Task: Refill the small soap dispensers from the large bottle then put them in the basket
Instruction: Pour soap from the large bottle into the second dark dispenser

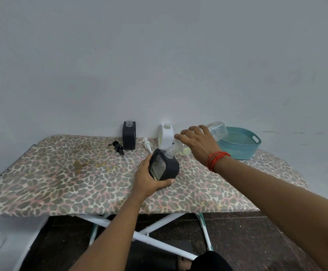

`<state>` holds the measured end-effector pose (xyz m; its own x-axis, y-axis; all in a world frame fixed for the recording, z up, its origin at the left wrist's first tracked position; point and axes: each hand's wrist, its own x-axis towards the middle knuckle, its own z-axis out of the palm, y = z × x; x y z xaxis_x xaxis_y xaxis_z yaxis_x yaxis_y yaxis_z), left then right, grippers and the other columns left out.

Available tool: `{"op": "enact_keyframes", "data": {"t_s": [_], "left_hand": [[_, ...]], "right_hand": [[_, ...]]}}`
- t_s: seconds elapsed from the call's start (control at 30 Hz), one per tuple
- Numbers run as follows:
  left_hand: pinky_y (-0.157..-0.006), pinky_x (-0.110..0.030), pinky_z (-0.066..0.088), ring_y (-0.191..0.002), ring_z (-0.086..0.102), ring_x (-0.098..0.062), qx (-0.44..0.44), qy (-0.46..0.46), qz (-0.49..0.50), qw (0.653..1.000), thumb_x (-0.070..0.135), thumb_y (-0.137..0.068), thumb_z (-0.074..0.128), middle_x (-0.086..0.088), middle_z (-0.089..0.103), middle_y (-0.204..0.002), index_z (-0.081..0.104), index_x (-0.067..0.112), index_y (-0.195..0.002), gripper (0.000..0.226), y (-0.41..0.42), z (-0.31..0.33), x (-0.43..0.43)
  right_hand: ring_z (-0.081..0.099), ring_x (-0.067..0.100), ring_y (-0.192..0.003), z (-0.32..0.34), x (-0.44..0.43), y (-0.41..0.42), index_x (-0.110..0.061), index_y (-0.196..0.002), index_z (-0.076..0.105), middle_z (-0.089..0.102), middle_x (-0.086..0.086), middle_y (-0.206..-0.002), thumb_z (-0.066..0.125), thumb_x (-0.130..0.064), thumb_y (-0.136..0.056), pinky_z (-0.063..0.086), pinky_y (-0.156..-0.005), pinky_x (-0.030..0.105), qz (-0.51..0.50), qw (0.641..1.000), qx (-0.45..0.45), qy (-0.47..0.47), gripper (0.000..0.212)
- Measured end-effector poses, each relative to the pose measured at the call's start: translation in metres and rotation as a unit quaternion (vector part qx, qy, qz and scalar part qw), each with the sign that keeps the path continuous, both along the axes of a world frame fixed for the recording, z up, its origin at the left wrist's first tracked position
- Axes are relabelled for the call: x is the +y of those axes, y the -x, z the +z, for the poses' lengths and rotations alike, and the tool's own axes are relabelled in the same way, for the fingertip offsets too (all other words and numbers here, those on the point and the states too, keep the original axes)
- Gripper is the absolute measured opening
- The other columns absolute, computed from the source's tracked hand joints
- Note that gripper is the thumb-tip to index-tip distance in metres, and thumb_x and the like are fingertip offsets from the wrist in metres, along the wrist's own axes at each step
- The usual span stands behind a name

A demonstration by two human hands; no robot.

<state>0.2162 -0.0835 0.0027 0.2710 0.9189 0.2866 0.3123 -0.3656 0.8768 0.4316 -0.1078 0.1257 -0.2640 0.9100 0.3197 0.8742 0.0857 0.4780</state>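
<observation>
My left hand point(149, 178) grips a black square dispenser point(165, 167), tilted, with its clear neck pointing up and to the right. My right hand point(197, 142) holds the large clear bottle point(217, 130) tipped on its side, its mouth meeting the dispenser's neck; pale yellow soap shows near the mouth. A second black dispenser point(129, 135) and a white dispenser point(167, 136) stand open-necked by the wall. A black pump point(118, 147) and a white pump point(147, 144) lie on the board. The teal basket point(239, 145) sits at the right with nothing visible inside.
Everything rests on an ironing board with a leopard-print cover point(81, 173), pushed against a plain grey wall. Its white crossed legs point(149, 229) stand on a dark floor below. A yellowish stain marks the cover left of centre.
</observation>
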Motion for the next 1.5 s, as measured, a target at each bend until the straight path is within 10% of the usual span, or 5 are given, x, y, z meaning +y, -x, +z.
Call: {"op": "enact_keyframes", "data": {"t_s": [1.5], "left_hand": [[-0.1, -0.024, 0.038, -0.121, 0.045, -0.002, -0.008, -0.012, -0.002, 1.0, 0.049, -0.054, 0.099, 0.019, 0.046, -0.129, 0.044, 0.029, -0.149, 0.111, 0.0017, -0.0022, 0.0021]], "right_hand": [[0.056, 0.034, -0.116, -0.0003, 0.0005, 0.0021, -0.027, -0.131, 0.052, 0.063, 0.004, -0.124, 0.054, 0.012, -0.073, 0.038, -0.1, 0.055, -0.006, 1.0, -0.004, -0.004, 0.07]]}}
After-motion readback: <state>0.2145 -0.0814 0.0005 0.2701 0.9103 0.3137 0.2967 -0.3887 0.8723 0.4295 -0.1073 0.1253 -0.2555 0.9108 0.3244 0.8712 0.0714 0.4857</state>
